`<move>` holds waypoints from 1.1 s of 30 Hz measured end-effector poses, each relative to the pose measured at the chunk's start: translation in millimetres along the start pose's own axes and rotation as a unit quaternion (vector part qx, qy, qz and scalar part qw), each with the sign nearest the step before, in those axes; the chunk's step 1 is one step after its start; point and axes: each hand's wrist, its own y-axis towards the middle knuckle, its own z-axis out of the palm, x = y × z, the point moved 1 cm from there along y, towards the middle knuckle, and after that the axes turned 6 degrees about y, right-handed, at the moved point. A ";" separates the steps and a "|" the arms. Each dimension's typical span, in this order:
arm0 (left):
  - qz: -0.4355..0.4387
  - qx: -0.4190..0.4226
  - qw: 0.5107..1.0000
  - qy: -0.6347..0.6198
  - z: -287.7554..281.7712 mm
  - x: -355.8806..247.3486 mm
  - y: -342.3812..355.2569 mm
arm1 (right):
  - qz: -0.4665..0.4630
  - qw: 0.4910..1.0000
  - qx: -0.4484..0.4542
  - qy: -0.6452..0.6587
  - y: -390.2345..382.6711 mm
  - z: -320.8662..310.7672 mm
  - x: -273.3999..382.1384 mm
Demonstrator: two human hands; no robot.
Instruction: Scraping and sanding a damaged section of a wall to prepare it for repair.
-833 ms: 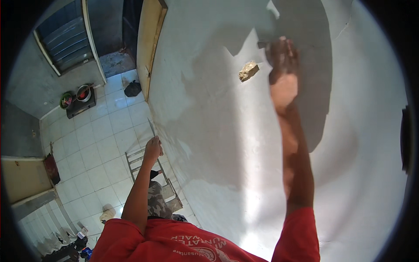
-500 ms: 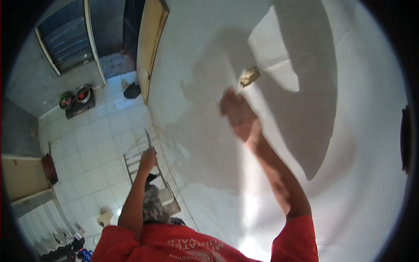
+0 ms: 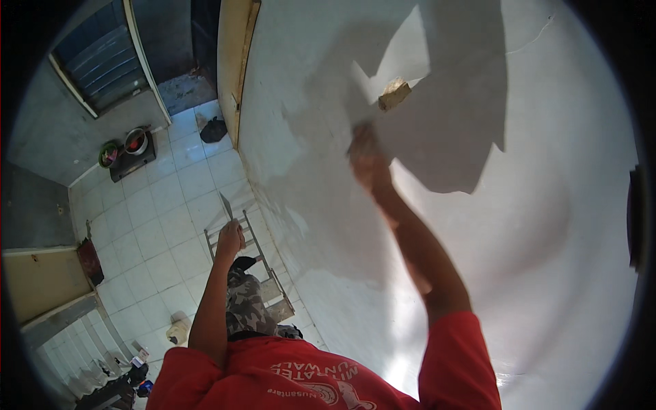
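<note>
My right hand (image 3: 369,154) is blurred by motion against the pale wall (image 3: 560,130), below and left of a rough tan patch (image 3: 394,93) where the surface is broken; whether it holds anything is unclear. Dark jagged shadows fall around the patch. My left hand (image 3: 231,238) is low on the left, closed round a thin flat metal blade (image 3: 226,206) that points up, held away from the wall.
Below me stand a metal ladder (image 3: 250,229) and my leg in camouflage trousers. On the tiled floor (image 3: 174,212) lie a black bag (image 3: 213,129), bowls (image 3: 137,141) on a dark platform, and a pale bundle (image 3: 178,333). An open door (image 3: 242,68) adjoins the wall.
My right hand has moved left from beside the rough patch to below it, and the shadows around it have shifted. My left hand still grips the blade, nearly in place.
</note>
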 end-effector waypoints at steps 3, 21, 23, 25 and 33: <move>0.042 -0.017 0.999 0.011 -10.7 0.9 -7.5 | -0.107 0.986 0.091 0.094 -33.7 14.8 42.8; 0.021 0.123 0.992 -0.023 58.1 -48.2 -8.2 | -0.021 0.997 0.065 0.047 -27.2 17.7 31.7; 0.050 0.124 0.991 0.030 44.3 -46.1 -20.7 | -0.104 0.924 0.346 0.128 -52.7 26.5 62.9; 0.054 0.095 0.993 0.044 29.7 -46.2 -28.3 | -0.064 0.954 0.234 0.178 -61.5 3.9 62.5; 0.202 0.005 0.974 0.103 110.3 -138.1 -24.0 | 0.260 0.902 -0.266 0.217 -119.0 -221.2 -133.5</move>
